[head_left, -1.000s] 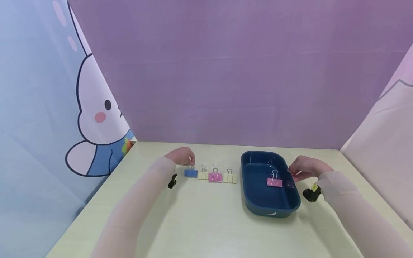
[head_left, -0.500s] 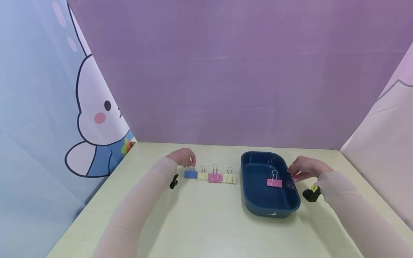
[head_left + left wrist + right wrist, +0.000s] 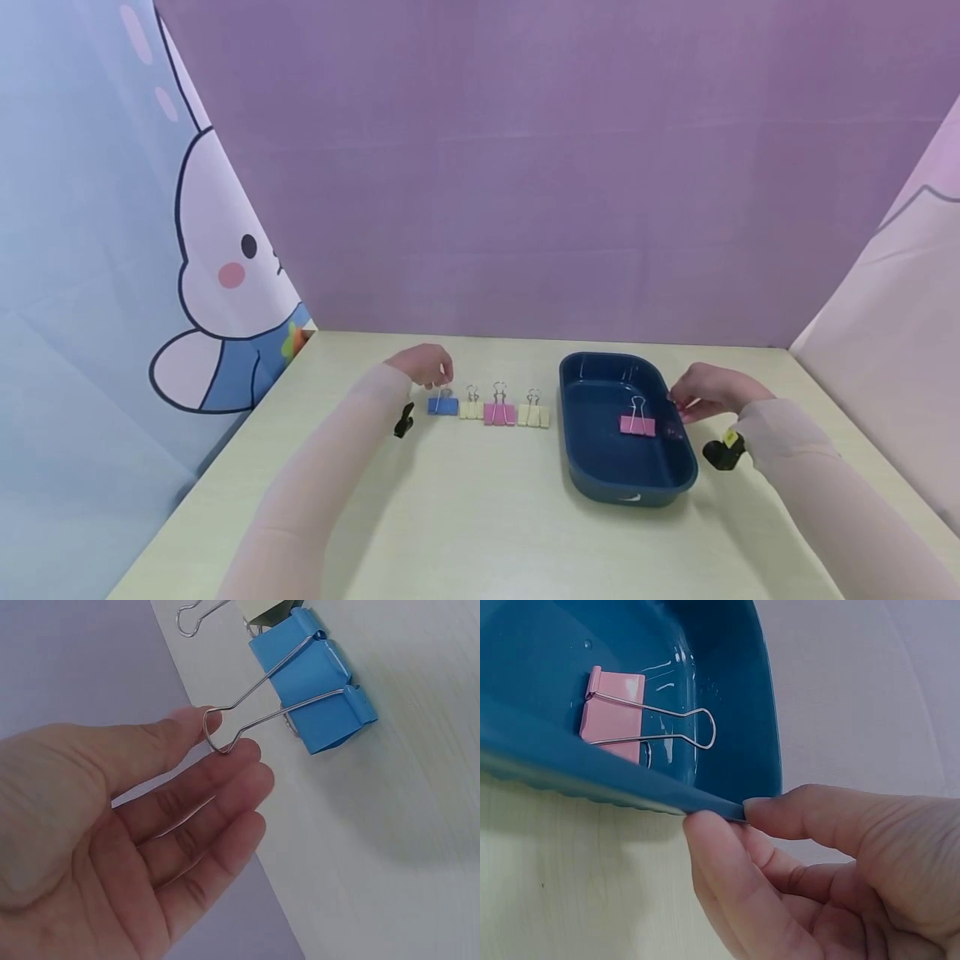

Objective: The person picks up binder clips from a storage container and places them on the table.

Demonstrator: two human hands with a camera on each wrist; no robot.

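Note:
A blue binder clip [image 3: 443,406] stands at the left end of a row on the table. My left hand [image 3: 142,810] is at its raised wire handle, which lies across the thumb tip and index fingertip. A gap shows between these two tips, and the other fingers are loosely extended. To the right in the row are a pale yellow clip [image 3: 472,409], a pink clip [image 3: 499,414] and another pale yellow clip [image 3: 534,416]. My right hand [image 3: 817,870] pinches the right rim of a dark blue tray [image 3: 630,498] between thumb and fingers. Inside the tray lies a pink binder clip [image 3: 615,712].
The pale wooden table [image 3: 465,525] meets a purple cloth backdrop [image 3: 555,183] at its far edge. A cloth with a printed cartoon rabbit [image 3: 225,283] hangs on the left, and a light cloth [image 3: 900,350] borders the right side.
The left hand has barely shifted at the blue clip, and a wire handle shows more clearly below its fingers. The right hand, tray and other clips stay in place.

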